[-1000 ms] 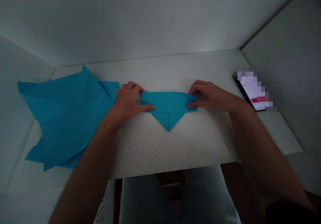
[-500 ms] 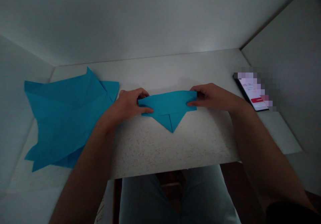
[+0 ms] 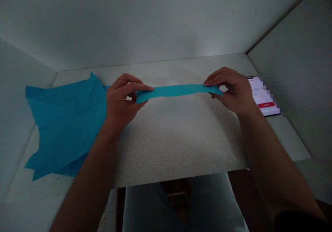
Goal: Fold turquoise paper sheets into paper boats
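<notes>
A folded blue paper hangs in the air above the white speckled table, seen almost edge-on as a thin strip. My left hand pinches its left end between thumb and fingers. My right hand pinches its right end the same way. Both hands are lifted off the table top.
A loose pile of blue paper sheets lies on the table at the left, against the left wall. A phone with a lit screen rests at the right, near the right wall. White walls close the desk at the back and both sides. My legs show below the front edge.
The folded paper lay flat on the table with its point towards me. Both hands have lifted it and tipped it so that only its edge shows.
</notes>
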Tool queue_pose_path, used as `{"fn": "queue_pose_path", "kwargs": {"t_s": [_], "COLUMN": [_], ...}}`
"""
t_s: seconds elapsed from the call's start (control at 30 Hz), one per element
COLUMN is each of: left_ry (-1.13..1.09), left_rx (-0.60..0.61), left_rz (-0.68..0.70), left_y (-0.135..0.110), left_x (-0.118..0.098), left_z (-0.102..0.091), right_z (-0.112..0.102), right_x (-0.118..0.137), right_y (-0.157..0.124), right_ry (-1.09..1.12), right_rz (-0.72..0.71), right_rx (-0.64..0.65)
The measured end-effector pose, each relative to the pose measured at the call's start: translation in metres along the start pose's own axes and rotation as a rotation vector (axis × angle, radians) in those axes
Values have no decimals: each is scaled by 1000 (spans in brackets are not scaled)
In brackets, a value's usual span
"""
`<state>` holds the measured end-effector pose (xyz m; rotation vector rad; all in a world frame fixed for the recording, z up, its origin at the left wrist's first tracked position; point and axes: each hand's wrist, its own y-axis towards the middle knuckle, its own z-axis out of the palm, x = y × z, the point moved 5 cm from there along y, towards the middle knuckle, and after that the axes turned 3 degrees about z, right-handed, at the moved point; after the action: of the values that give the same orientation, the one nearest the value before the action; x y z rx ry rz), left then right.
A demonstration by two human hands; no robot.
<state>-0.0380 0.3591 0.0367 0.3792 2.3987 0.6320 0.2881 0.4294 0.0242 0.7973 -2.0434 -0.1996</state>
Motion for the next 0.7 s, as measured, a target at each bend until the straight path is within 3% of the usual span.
{"fn": "queue_pose_path", "kwargs": {"t_s": [0.17, 0.23, 0.33, 0.4, 0.47, 0.6, 0.7], "left_ry": [-50, -57, -34, -35, 6, 179, 188], "left_rx": [74, 174, 418, 592, 692, 636, 595], "left_rz": [65, 40, -19, -9, 26, 70, 83], "left_y": [0, 1, -2, -8, -13, -16, -17], "left_x": [5, 14, 29, 34, 33, 19, 3], "left_z": [2, 8, 18, 24, 25, 26, 41], "right_z": [-8, -4, 9, 16, 21, 22, 28], "right_x": [0, -4, -14, -21, -25, -26, -23], "right_y": [-3, -2, -1, -3, -5, -5, -5], "right_ry": [-16, -73, -133, -127, -120, -142, -146], "right_rz": [-85, -46, 11, 34, 49, 63, 70], "right_rx": [-32, 61, 285, 424, 499, 476, 440]}}
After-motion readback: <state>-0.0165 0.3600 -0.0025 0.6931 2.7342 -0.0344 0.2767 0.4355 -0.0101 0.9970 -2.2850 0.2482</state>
